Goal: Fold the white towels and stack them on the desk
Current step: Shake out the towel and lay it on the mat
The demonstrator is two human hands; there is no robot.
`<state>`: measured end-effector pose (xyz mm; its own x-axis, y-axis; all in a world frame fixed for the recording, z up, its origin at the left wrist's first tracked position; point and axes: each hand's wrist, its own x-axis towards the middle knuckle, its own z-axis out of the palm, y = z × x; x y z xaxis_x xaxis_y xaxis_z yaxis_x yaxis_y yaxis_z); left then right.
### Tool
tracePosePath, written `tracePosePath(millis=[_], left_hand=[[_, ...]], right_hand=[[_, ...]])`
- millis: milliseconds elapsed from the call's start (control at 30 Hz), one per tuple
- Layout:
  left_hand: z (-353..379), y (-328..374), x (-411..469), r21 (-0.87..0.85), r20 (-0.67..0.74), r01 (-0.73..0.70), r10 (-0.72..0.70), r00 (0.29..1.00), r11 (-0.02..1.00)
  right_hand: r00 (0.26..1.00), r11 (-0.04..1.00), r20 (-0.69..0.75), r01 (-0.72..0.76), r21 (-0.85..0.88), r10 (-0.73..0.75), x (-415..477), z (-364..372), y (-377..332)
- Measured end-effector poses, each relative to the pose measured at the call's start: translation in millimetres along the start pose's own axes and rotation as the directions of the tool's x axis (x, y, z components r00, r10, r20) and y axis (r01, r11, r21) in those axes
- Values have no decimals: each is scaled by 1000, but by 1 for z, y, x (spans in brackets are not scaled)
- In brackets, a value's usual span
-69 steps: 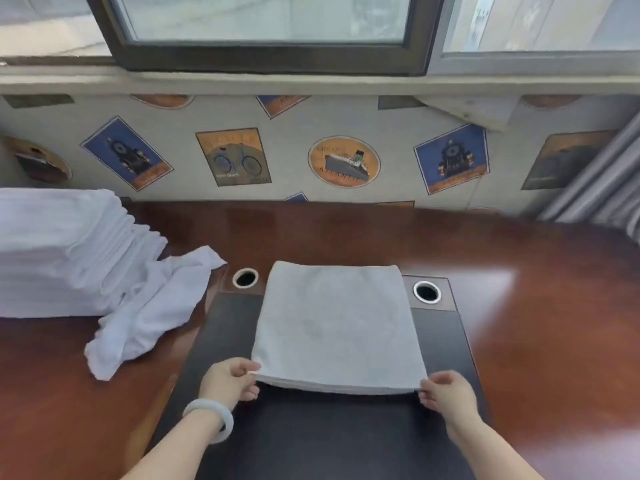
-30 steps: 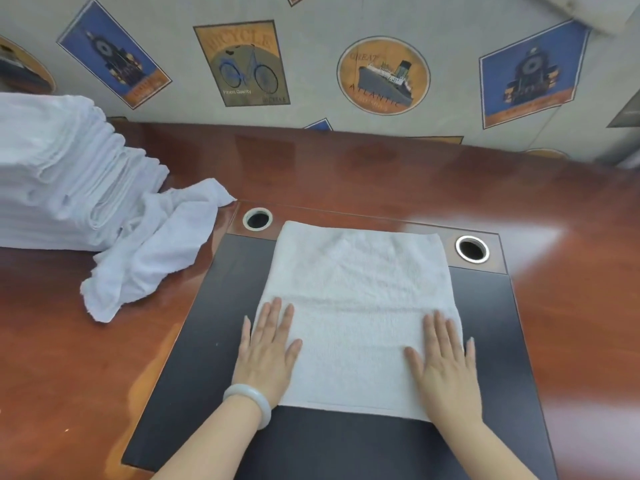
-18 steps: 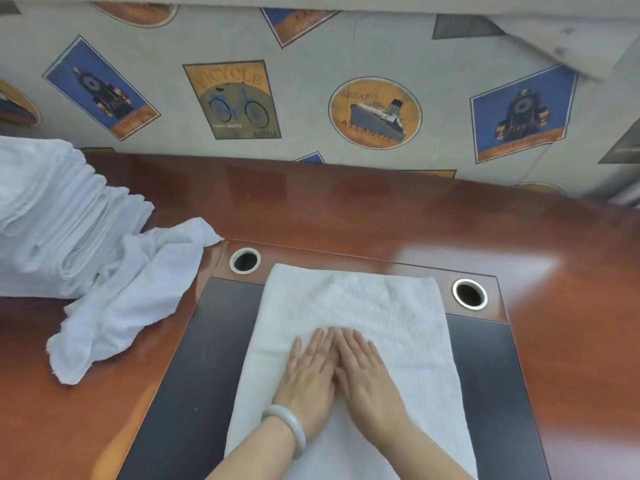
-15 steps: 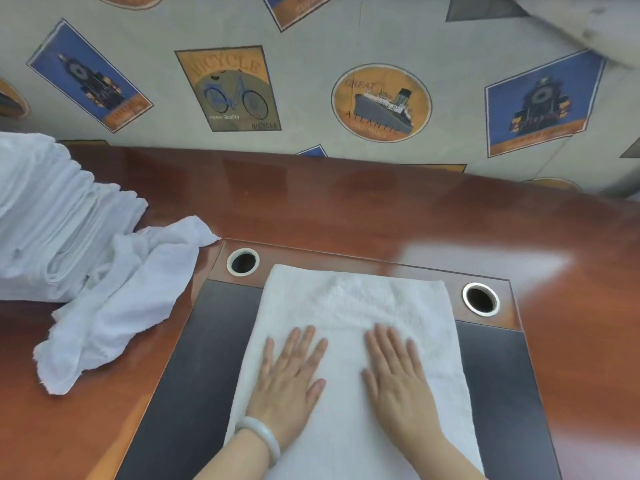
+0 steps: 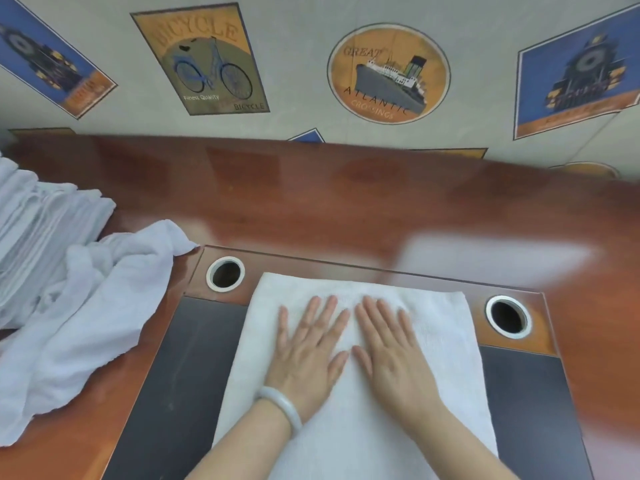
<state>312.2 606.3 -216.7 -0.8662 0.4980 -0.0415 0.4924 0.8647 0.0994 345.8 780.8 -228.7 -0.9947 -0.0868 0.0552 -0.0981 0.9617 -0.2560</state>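
A folded white towel [image 5: 440, 334] lies flat on the dark desk pad [image 5: 180, 382], its far edge between two cable holes. My left hand [image 5: 308, 355], with a pale bangle on the wrist, presses flat on the towel's middle with straight fingers. My right hand [image 5: 391, 355] presses flat right beside it, fingers spread and pointing away from me. A loose, crumpled white towel [image 5: 93, 306] lies on the wooden desk [image 5: 346, 202] to the left. Behind it stands a stack of folded white towels [image 5: 38, 230], cut off by the left edge.
Two round cable holes sit at the pad's far corners, the left cable hole [image 5: 225, 274] and the right cable hole [image 5: 507, 317]. A wall with poster prints [image 5: 388, 74] runs along the desk's far edge. Bare wood lies behind and to the right of the pad.
My hands released the towel's near corners and went flat on it. They slid together, apart, and now lie close together again, farther up the towel.
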Motion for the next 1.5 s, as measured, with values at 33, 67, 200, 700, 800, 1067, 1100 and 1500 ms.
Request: tracePosePath(millis=[33, 67, 200, 700, 800, 1067, 1100, 1500], left_hand=[[1, -15, 0, 4, 10, 49, -49, 999, 999], [1, -32, -1, 7, 1, 118, -118, 993, 993], [-5, -76, -2, -18, -41, 344, -344, 938, 939], [-10, -52, 27, -48, -117, 293, -296, 948, 955], [-10, 13, -10, -58, -169, 20, -30, 985, 998], [1, -68, -114, 39, -98, 409, -404, 910, 912], [-5, -68, -119, 19, -94, 437, -433, 896, 899], [8, -7, -186, 64, -5, 85, -85, 996, 994]], right_hand=[[998, 997, -2, -61, -40, 61, 2, -2, 17], [990, 987, -20, -144, -75, 143, 1, -5, 35], [937, 923, -71, -350, -160, 343, -5, -25, 83], [895, 890, -150, -439, -127, 420, 5, -36, 73], [971, 982, -153, -190, -13, 186, -20, -23, 8], [911, 902, -90, -412, -126, 403, -127, -25, 62], [891, 883, -88, -453, -125, 445, -132, -33, 61], [995, 987, 27, -88, -131, 93, -199, -18, 3]])
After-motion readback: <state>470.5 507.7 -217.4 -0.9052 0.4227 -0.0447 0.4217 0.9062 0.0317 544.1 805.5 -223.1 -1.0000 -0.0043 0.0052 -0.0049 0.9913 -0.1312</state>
